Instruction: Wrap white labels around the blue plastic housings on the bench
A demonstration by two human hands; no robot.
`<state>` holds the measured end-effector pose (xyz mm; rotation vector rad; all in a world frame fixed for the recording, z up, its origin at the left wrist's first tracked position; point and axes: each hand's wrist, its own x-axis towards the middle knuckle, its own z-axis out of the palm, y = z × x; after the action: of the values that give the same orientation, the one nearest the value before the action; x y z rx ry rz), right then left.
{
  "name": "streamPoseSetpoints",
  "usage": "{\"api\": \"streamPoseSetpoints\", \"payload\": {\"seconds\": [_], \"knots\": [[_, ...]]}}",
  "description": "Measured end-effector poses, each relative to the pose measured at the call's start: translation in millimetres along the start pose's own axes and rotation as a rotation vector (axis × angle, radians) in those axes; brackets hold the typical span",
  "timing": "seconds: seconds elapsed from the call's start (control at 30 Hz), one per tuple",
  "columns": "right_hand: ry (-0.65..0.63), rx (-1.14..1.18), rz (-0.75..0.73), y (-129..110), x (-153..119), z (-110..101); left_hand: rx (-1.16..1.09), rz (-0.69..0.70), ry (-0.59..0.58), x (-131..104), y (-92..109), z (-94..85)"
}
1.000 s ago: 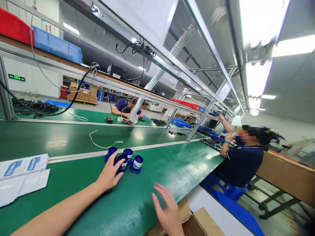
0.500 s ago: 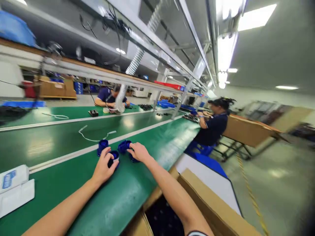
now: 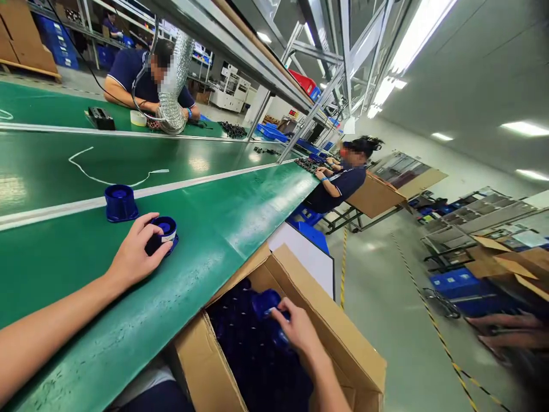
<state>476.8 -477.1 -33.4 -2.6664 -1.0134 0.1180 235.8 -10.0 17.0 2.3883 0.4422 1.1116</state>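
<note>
My left hand [image 3: 139, 249] is curled around a dark blue round plastic housing [image 3: 166, 226] with a pale label on its side, which sits on the green tabletop [image 3: 210, 223]. Another blue housing [image 3: 120, 204] stands upright just beyond, by the white strip. Down to the right, my right hand [image 3: 295, 329] reaches into an open cardboard box [image 3: 330, 309]. Its thumb and fingers pinch the rim of a blue housing [image 3: 263, 302]. Many dark blue parts [image 3: 257, 360] lie beneath it in the box, hard to tell apart.
A thin white strap [image 3: 92, 171] lies on the middle lane. Across the bench a person [image 3: 128, 77] leans beside a silver duct hose [image 3: 175, 86]. Farther along the near side another person [image 3: 338, 180] sits working. A white panel [image 3: 300, 257] with a dark edge is behind the box.
My right hand has gone from the tabletop down into the box, with a blue housing in its fingers. The left hand stays at its housing. The view has swung right and down.
</note>
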Motion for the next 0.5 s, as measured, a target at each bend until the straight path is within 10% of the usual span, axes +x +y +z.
{"api": "streamPoseSetpoints", "payload": {"seconds": [0.2, 0.5], "knots": [[-0.211, -0.136, 0.037, 23, 62, 139, 0.019, -0.006, -0.009, -5, 1, 1.5], [-0.261, -0.040, -0.028, 45, 77, 207, 0.025, -0.032, -0.003, -2, 5, -0.2]]}}
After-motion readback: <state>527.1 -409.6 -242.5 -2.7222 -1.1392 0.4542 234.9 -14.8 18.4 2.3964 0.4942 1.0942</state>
